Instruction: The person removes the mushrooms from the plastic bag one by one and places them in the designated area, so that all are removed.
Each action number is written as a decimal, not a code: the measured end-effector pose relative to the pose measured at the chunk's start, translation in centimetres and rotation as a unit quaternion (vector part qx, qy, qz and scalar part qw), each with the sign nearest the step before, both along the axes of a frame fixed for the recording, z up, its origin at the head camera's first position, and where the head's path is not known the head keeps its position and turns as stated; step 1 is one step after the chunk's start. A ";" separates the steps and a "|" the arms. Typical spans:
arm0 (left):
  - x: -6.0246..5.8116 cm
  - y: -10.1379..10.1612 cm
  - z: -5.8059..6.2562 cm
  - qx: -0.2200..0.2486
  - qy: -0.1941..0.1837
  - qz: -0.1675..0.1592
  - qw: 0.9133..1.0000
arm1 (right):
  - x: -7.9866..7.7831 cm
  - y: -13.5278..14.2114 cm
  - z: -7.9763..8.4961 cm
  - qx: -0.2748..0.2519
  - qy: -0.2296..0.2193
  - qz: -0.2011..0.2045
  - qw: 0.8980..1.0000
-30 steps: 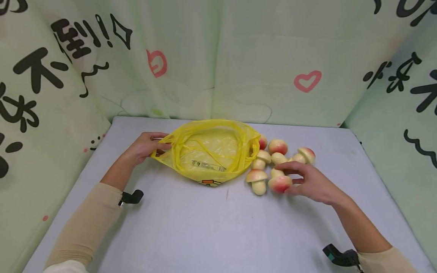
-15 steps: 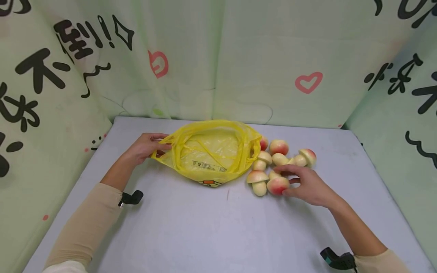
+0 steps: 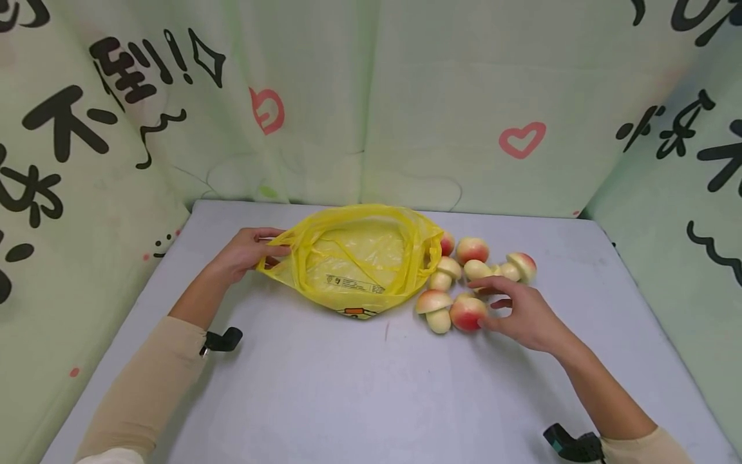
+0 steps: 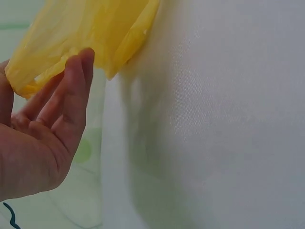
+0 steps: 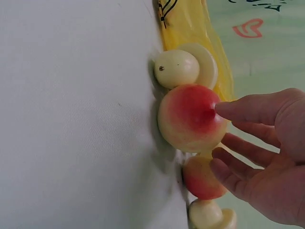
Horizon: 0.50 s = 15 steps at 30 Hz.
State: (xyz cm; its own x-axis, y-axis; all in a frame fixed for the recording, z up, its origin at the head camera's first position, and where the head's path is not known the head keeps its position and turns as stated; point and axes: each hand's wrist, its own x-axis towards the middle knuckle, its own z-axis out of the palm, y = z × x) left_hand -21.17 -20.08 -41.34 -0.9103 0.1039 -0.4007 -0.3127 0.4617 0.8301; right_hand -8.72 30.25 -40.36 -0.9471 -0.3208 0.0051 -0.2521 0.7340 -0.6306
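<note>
A yellow plastic bag [image 3: 353, 293] lies with its mouth spread wide at the back middle of the table. My left hand [image 3: 246, 250] holds its left corner, the film passing between thumb and fingers [image 4: 74, 90]. Right of the bag sits a cluster of several toy mushrooms with cream stems and red-tinged caps. My right hand [image 3: 522, 312] is at the front right of this cluster. Its thumb tip touches the red cap of the nearest mushroom [image 5: 190, 117], while the other fingers are spread apart from it. Beside that one stands a paler mushroom [image 3: 436, 310].
Behind the front pair are more mushrooms, one round red cap [image 3: 472, 250] and one lying tilted at the right [image 3: 523, 265]. A white table [image 3: 348, 399] stretches toward me. Pale green printed curtains [image 3: 435, 96] enclose its back and sides.
The front mushroom has shifted slightly left and turned, its cap now facing more toward me. My right hand has moved a little left with it. My left hand and the bag stay put.
</note>
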 end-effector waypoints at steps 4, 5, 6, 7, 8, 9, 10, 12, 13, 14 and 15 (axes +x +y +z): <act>0.5 -0.2 0.2 -0.021 0.018 -0.004 1.000 | 0.3 -0.3 0.1 0.001 0.024 -0.012 1.000; 0.7 -0.2 0.3 -0.021 0.024 -0.005 0.999 | 0.4 -0.4 0.2 0.001 0.031 -0.015 0.999; 1.0 -0.3 0.5 -0.018 0.031 -0.007 0.999 | 0.4 -0.4 0.3 0.000 0.040 -0.017 0.999; 1.3 -0.4 0.7 -0.019 0.039 -0.010 0.999 | 0.5 -0.5 0.3 0.000 0.051 -0.018 0.999; 1.7 -0.5 1.0 -0.020 0.050 -0.016 0.998 | 0.7 -0.6 0.3 0.001 0.063 -0.020 0.998; 2.1 -0.5 1.3 -0.024 0.062 -0.023 0.998 | 0.8 -0.7 0.4 0.001 0.077 -0.021 0.997; 2.5 -0.6 1.6 -0.032 0.078 -0.029 0.996 | 1.0 -0.9 0.5 0.002 0.092 -0.023 0.995; 3.7 -0.6 2.3 -0.065 0.123 -0.043 0.989 | 1.4 -1.2 0.6 0.002 0.124 -0.027 0.992; 4.4 -0.5 2.6 -0.089 0.151 -0.049 0.983 | 1.6 -1.4 0.7 0.000 0.139 -0.029 0.990; 5.1 -0.2 2.9 -0.111 0.178 -0.053 0.976 | 1.9 -1.6 0.7 -0.003 0.153 -0.029 0.988; 5.8 0.1 3.2 -0.132 0.203 -0.054 0.969 | 2.1 -1.8 0.8 -0.007 0.165 -0.029 0.986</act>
